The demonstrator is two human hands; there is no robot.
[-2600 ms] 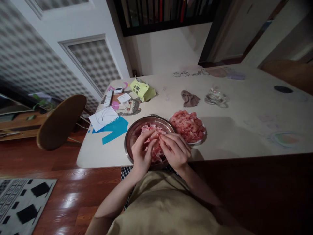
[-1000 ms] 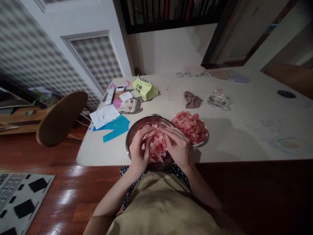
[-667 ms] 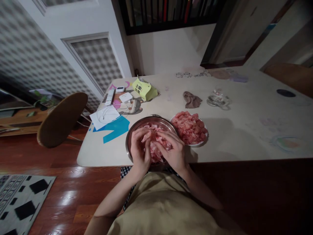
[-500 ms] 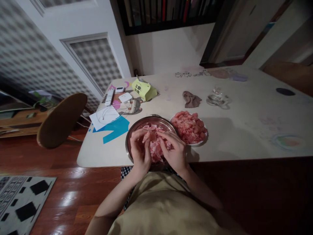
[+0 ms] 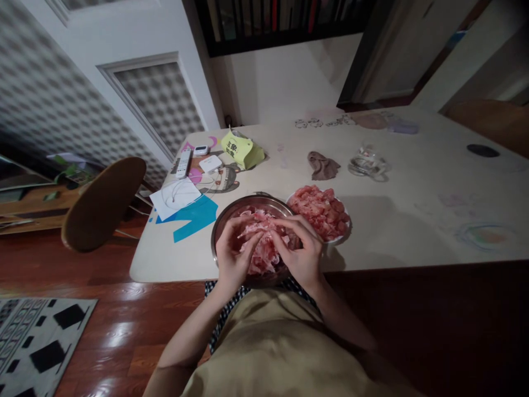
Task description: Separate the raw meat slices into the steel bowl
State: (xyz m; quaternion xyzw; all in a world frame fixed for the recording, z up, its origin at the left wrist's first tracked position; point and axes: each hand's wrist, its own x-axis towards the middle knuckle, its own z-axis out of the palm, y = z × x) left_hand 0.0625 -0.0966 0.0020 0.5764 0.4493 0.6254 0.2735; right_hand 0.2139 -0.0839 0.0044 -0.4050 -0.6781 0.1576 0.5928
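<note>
A round metal bowl [image 5: 225,220] sits at the near edge of the table and holds a heap of thin pink raw meat slices [image 5: 261,255]. Both hands are down in the bowl. My left hand [image 5: 232,256] curls around the left side of the heap, fingers pinching slices. My right hand [image 5: 302,253] grips the meat from the right, its fingertips meeting the left ones over the top of the pile. Just right of the bowl stands a white plate [image 5: 342,238] piled with redder meat chunks [image 5: 320,210].
On the pale table [image 5: 413,220] lie a brown cloth [image 5: 322,165], a glass dish [image 5: 367,164], a yellow-green bag [image 5: 242,150], a remote [image 5: 183,164], a white box [image 5: 210,164], paper with a cable [image 5: 176,197]. A wooden chair [image 5: 101,201] stands left; a patterned rug [image 5: 37,344] covers the floor.
Both hands keep working in the bowl: they lifted and spread slices, closed together low in the heap, and now sit apart again pinching meat at the top. Bowl and plate have not moved.
</note>
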